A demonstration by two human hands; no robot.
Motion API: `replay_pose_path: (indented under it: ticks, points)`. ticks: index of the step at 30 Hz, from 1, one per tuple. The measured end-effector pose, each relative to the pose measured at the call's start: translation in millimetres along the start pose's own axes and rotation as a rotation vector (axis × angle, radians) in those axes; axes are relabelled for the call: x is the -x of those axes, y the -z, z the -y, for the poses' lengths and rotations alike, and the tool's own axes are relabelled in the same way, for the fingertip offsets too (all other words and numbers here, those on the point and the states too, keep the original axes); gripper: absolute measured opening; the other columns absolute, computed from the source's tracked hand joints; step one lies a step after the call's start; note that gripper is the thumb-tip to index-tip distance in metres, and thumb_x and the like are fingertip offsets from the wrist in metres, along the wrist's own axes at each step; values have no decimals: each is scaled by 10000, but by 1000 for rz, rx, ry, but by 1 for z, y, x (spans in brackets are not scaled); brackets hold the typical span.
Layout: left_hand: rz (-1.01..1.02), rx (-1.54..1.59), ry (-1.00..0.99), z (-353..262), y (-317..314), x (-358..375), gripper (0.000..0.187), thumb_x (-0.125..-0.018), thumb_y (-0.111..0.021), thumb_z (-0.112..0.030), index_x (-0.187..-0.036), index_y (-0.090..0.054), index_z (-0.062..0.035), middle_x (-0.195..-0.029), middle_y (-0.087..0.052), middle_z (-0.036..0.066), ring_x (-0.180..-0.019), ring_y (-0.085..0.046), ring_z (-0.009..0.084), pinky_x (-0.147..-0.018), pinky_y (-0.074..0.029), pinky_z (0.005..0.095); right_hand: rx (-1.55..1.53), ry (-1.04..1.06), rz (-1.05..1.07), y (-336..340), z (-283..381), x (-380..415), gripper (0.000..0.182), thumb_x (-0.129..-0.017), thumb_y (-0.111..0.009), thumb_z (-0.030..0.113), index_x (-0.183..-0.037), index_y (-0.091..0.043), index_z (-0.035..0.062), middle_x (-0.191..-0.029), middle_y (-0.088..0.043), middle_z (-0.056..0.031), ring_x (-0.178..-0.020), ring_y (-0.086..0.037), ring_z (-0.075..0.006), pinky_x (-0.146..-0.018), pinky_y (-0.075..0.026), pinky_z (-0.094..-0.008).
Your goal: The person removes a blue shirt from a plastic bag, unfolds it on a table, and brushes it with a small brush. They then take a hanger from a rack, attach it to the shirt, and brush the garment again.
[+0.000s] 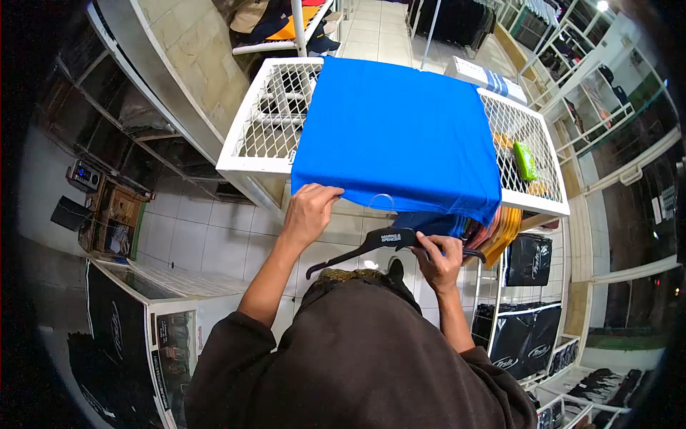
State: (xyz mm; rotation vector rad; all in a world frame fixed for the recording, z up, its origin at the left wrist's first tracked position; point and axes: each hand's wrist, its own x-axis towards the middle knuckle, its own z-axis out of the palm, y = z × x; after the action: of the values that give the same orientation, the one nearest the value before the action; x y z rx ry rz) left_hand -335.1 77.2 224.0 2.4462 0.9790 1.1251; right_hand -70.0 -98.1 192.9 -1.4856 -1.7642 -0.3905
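Note:
A bright blue piece of fabric (400,129), perhaps a shirt, lies spread over a white mesh-topped rack (250,166), its near edge drooping over the front. My left hand (309,213) pinches that edge at its left end, thumb and fingers together. Below the fabric, my right hand (439,260) grips a black clothes hanger (368,245) near its right arm. White lettering shows on the hanger's middle, and its metal hook points up toward the fabric.
On the mesh at right lies a green packet (525,161). Folded or hanging yellow garments (504,236) show under the rack. A white box (486,77) stands behind it. Caps (264,18) sit on a shelf at back left, and a glass-fronted counter (175,336) is at my left.

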Motion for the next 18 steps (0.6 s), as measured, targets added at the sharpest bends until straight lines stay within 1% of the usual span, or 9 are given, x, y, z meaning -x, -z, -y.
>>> replay_pose_path:
  ticks: [5, 7, 8, 10, 11, 13, 14, 16, 18]
  points:
    - [79, 70, 79, 6, 2, 2, 180, -792, -728, 8, -966, -736, -35, -864, -742, 123, -839, -702, 300, -785, -538, 412, 63, -39, -56, 4, -8, -6, 475, -665, -895, 115, -1119, -758, 133, -908, -668, -11, -792, -606, -198, -714, -425, -358]
    - [88, 143, 171, 3, 4, -1, 174, -773, -733, 22, -938, -745, -34, -857, -746, 126, -841, -709, 281, -774, -546, 388, 57, -32, -43, 5, -8, -4, 469, -670, -893, 116, -1119, -758, 134, -907, -665, -8, -794, -606, -196, -714, -425, -358]
    - [89, 141, 173, 2, 5, -2, 174, -773, -733, 22, -938, -745, -34, -857, -746, 126, -841, -709, 281, -774, -546, 388, 53, -23, -35, 4, -8, -3, 463, -676, -891, 117, -1119, -758, 135, -906, -662, -4, -795, -606, -194, -714, -425, -358]
    - [102, 328, 308, -2, 8, -4, 197, -755, -735, 35, -936, -760, -38, -843, -724, 117, -800, -695, 273, -742, -535, 365, 36, -12, -26, 3, -5, 0, 455, -683, -887, 119, -1119, -759, 137, -907, -659, -1, -795, -607, -192, -715, -425, -357]
    - [103, 326, 309, -6, 11, -6, 197, -755, -735, 35, -936, -760, -38, -843, -724, 117, -800, -695, 273, -742, -535, 365, 22, 2, -19, 2, -4, 1, 447, -690, -884, 122, -1119, -760, 138, -908, -656, 3, -796, -607, -190, -717, -425, -356]
    - [29, 317, 392, -13, 16, -11, 233, -748, -749, 30, -963, -774, -54, -827, -673, 96, -777, -660, 264, -717, -512, 361, 15, 22, -20, -3, -2, 5, 435, -697, -874, 118, -1117, -761, 138, -910, -651, 8, -794, -608, -188, -709, -424, -354]
    - [30, 317, 390, -15, 16, -12, 233, -748, -749, 30, -963, -774, -54, -827, -673, 96, -777, -660, 264, -717, -512, 361, -10, 45, -10, -6, 0, 5, 434, -700, -869, 114, -1119, -761, 137, -913, -654, 7, -794, -609, -186, -708, -425, -354]
    - [-115, 186, 149, -21, 17, -11, 247, -753, -766, 3, -985, -785, -81, -827, -624, 74, -782, -619, 257, -717, -486, 370, -47, 69, 20, -11, 7, -1, 428, -705, -857, 114, -1121, -760, 134, -921, -664, 9, -793, -615, -181, -706, -431, -351]
    - [-102, 137, 92, -26, 20, -12, 244, -758, -771, -7, -985, -788, -92, -834, -626, 69, -800, -612, 253, -727, -480, 372, -18, 73, 4, -18, 12, -12, 406, -722, -852, 142, -1117, -761, 134, -917, -668, 12, -778, -616, -182, -700, -435, -351]
